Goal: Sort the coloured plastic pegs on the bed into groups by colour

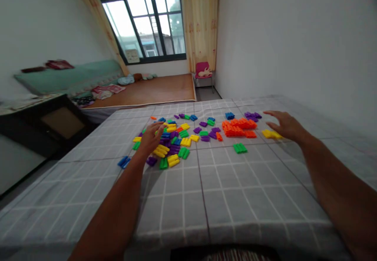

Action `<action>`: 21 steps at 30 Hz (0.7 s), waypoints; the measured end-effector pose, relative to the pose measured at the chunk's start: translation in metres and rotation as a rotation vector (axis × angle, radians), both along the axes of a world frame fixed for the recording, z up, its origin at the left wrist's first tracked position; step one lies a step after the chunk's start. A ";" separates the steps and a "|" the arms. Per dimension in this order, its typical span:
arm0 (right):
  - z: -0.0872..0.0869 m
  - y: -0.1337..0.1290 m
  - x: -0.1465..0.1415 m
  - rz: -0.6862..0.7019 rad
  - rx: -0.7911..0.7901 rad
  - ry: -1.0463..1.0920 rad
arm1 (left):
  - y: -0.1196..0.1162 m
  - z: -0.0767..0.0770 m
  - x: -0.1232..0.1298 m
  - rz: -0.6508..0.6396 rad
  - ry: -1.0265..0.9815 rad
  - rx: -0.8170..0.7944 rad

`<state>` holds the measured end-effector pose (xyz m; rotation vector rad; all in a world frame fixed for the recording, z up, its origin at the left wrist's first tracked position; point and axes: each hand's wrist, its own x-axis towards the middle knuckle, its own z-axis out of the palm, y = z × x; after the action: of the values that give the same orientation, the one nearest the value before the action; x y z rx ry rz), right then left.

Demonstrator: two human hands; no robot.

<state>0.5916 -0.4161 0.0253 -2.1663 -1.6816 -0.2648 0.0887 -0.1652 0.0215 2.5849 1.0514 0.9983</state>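
Note:
My left hand [152, 137] is over the left side of a mixed pile of yellow, green, blue and purple plastic pieces; whether its fingers hold a piece is too small to tell. My right hand [281, 124] hovers with fingers apart just above a few yellow pieces [271, 134], holding nothing. Left of it lies a heap of orange pieces [238, 128]. Purple pieces [252, 116] and blue pieces [229, 116] lie behind the orange heap, and green pieces [240, 148] lie in front. Scattered purple and green pieces [204, 133] sit between the pile and the heap.
A grey checked cloth [182, 206] covers the table. Blue pieces [124, 162] lie near my left forearm. Beyond the table are a low brown bed [153, 90], a pink chair [203, 70] and a window. A dark cabinet [59, 123] stands at the left, a white wall at the right.

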 end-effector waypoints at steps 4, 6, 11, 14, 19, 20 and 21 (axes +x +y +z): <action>0.024 0.037 -0.068 0.268 -0.042 0.030 | 0.023 0.004 -0.038 0.228 -0.003 -0.011; 0.032 0.059 -0.116 0.429 -0.152 0.096 | 0.033 -0.004 -0.054 0.342 0.109 -0.092; 0.021 0.141 -0.229 0.705 -0.315 0.117 | 0.038 -0.028 -0.062 0.320 0.317 -0.172; 0.004 0.197 -0.279 0.675 -0.298 0.076 | 0.031 -0.032 -0.050 0.220 0.341 -0.171; -0.014 0.256 -0.319 0.598 -0.254 0.025 | 0.024 -0.032 -0.037 0.124 0.327 -0.221; -0.015 0.260 -0.319 0.616 -0.267 0.044 | 0.024 -0.033 -0.037 0.134 0.302 -0.223; -0.015 0.263 -0.316 0.636 -0.283 0.084 | 0.024 -0.033 -0.036 0.157 0.274 -0.223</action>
<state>0.2755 -0.1529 0.0102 -1.6552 -2.3515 0.2505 0.0522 -0.1416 -0.0118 2.5310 1.3637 0.5255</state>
